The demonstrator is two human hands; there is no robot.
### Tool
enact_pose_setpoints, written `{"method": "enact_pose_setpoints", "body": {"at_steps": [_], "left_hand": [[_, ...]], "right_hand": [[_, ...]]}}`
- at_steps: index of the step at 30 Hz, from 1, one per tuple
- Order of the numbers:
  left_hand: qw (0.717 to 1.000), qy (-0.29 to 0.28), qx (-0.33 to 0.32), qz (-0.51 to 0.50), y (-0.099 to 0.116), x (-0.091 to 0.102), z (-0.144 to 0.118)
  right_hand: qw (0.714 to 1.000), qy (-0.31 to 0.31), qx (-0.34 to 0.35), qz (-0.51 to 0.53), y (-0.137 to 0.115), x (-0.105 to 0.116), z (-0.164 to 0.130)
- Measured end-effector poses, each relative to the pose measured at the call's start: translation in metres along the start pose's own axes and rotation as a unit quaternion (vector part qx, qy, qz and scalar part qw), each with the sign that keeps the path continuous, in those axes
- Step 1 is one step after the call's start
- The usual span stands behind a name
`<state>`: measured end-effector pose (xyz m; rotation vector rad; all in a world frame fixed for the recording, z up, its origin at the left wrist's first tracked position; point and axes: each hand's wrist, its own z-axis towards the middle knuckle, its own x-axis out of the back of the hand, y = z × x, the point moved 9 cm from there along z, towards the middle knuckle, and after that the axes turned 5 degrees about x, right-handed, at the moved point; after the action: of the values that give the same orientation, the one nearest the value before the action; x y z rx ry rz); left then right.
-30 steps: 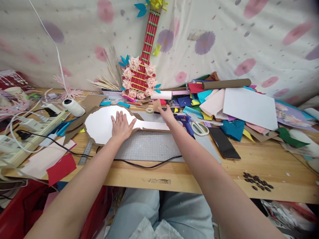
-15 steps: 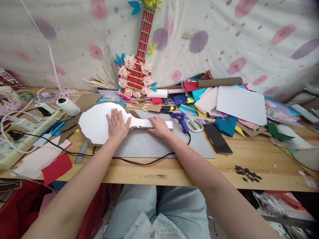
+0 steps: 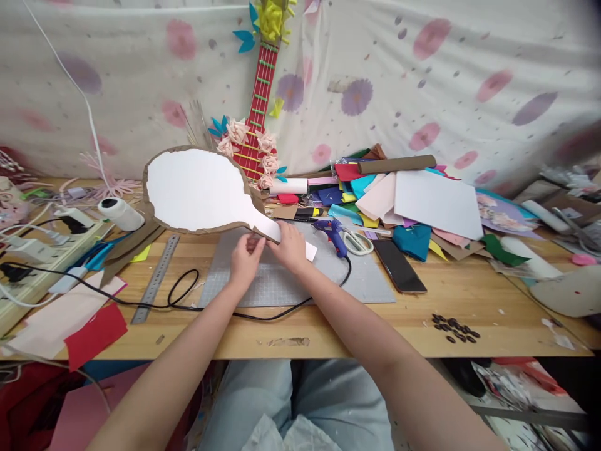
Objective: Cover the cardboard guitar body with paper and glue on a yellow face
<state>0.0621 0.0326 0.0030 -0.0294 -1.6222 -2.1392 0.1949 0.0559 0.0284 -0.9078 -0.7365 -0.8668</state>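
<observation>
the white board [image 3: 197,191], cut in the outline of a lute and edged in brown, is held over the grey cutting mat [image 3: 369,285], its wide round body tilted up to the left and standing in front of the lower part of a red model guitar [image 3: 257,116]. the right hand [image 3: 288,246] is closed around the narrow neck, its fingers over the top, with the white tip of the neck showing beyond it. the left hand [image 3: 245,260] is just beside it, fingers drawn together at the lower edge where body meets neck; i cannot tell whether it has hold of the edge or only touches it. whether the neck's tip rests on the mat is also hard to tell. near the right hand lie a blue glue gun [image 3: 332,233] and scissors [image 3: 359,250], with a dark phone [image 3: 400,266] farther right. a black cable [image 3: 263,318] runs along the mat's front edge and across a steel ruler [image 3: 157,275] on the wooden table [image 3: 375,332]
</observation>
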Motion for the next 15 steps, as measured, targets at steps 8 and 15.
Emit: {"method": "enact_pose_setpoints", "body": {"at_steps": [8,15], "left_hand": [[0.929,0.075,0.163,-0.324,-0.038,-0.014,-0.001],[0.919,0.016,0.187,-0.347,-0.039,-0.004,0.001]], "right_hand": [[0.998,0.001,0.03,-0.053,-0.019,-0.002,-0.02],[0.996,-0.084,0.025,0.021,-0.003,0.012,-0.018]]}}
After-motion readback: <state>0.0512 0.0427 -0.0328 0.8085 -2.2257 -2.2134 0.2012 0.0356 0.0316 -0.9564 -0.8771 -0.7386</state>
